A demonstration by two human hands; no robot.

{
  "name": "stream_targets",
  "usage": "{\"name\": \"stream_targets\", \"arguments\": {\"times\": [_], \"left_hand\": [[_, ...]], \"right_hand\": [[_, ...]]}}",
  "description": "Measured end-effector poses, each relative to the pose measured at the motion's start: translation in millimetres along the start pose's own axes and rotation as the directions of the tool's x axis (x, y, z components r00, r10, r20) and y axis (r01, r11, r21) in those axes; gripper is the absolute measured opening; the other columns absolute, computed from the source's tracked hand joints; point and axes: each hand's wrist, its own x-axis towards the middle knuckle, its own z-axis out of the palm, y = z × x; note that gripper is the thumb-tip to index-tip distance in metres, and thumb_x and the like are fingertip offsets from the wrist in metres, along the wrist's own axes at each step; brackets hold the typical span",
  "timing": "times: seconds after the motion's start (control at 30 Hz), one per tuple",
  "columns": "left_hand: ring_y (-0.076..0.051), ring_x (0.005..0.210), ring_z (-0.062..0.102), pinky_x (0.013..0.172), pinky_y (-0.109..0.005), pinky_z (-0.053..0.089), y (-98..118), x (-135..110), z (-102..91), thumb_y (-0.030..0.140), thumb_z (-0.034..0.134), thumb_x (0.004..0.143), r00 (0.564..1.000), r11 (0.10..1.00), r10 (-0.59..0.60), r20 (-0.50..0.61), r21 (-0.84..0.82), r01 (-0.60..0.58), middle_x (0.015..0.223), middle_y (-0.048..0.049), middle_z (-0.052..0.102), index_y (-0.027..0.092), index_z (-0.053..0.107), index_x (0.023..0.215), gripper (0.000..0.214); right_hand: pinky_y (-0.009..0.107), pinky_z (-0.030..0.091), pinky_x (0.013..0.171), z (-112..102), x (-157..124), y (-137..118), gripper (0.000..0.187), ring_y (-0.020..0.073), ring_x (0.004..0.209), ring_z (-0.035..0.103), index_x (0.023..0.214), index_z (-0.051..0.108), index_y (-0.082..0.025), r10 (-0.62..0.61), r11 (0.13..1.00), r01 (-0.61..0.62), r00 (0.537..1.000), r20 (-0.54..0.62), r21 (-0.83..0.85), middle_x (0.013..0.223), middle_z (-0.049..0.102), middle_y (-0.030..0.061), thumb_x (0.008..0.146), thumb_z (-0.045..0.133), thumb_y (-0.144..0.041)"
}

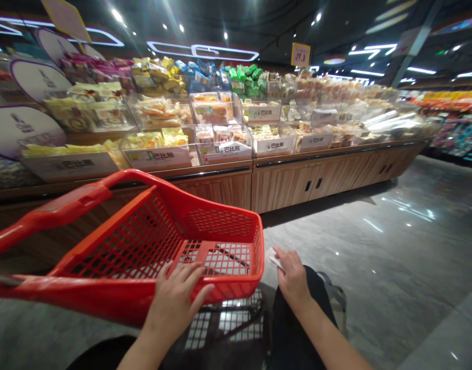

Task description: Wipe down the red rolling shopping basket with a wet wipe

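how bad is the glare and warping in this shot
In the head view, lens warp curves the wooden counter away to the right, ceiling lights flare, the floor shows bright glare streaks, and the far shelves look soft.

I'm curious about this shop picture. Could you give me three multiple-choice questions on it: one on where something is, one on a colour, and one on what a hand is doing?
1. Where is the left hand?
A) On the basket's rim
B) In a pocket
C) On a packet

2. What colour is the basket?
A) Blue
B) Green
C) Red

3. What is the right hand doing?
A) Hanging empty
B) Holding a white slip
C) Gripping a packet

Answers:
1. A, since its fingers lie over the near rim.
2. C, since its rim and mesh are red.
3. B, since the slip shows at the edge of its fingers.
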Motion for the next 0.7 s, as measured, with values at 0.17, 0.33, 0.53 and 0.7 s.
{"name": "stream_targets", "arguments": {"times": [0.17,0.33,0.53,0.7], "left_hand": [[-0.022,0.096,0.06,0.096,-0.044,0.03,51.9,23.7,18.2,0.037,0.052,0.085,0.997,0.988,-0.043,0.059,-0.144,0.051,0.102,-0.0045,0.069,0.022,0.061,0.098,0.022],[-0.018,0.07,0.06,0.088,-0.042,0.034,62.5,27.4,28.2,0.039,0.051,0.086,0.995,0.988,-0.076,0.071,-0.132,0.085,0.067,-0.0004,0.066,0.021,0.06,0.068,0.027],[-0.017,0.068,0.058,0.09,-0.042,0.032,58.9,21.9,28.0,0.041,0.052,0.085,0.992,0.988,-0.092,0.081,-0.118,0.101,0.064,-0.0001,0.063,0.02,0.058,0.064,0.031],[-0.018,0.068,0.058,0.089,-0.041,0.032,57.9,21.6,27.3,0.041,0.052,0.085,0.991,0.988,-0.097,0.087,-0.115,0.107,0.063,-0.0006,0.063,0.02,0.058,0.063,0.031]], "right_hand": [[0.034,0.053,0.081,4.9,-12.3,-20.5,0.031,0.0196,0.092,0.059,0.103,0.066,-0.023,-0.024,0.957,-0.012,0.993,0.118,0.29,0.115,0.058,0.0094,0.082,0.054,-0.006],[0.029,0.054,0.075,-0.3,-21.2,-27.3,0.021,0.014,0.08,0.061,0.098,0.071,-0.025,0.067,0.874,-0.182,0.964,0.258,0.45,0.123,0.053,0.0082,0.083,0.062,-0.015],[0.027,0.052,0.071,5.6,-0.4,-20.7,0.02,0.0166,0.081,0.061,0.098,0.071,-0.024,0.049,0.913,-0.165,0.952,0.303,0.373,0.091,0.06,0.0048,0.086,0.057,-0.016],[0.026,0.052,0.068,9.7,5.7,-35.2,0.02,0.017,0.077,0.06,0.092,0.07,-0.022,0.101,0.944,-0.171,0.963,0.249,0.282,0.084,0.058,0.0041,0.084,0.056,-0.012]]}}
